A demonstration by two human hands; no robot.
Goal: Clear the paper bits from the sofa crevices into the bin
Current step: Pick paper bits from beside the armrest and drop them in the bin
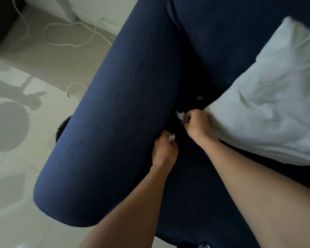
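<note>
The dark blue sofa armrest runs diagonally through the head view, with the seat crevice along its right side. My left hand is down in that crevice, closed on a small white paper bit. My right hand sits a little farther up the crevice, its fingers pinched on another crumpled paper bit. A third paper bit lies loose on the dark seat beyond my right hand. A dark rounded rim, possibly the bin, peeks out from behind the armrest on the left.
A white pillow lies on the seat right beside my right hand. A white cable loops over the glossy tiled floor at the left. A dark piece of furniture stands at the top left.
</note>
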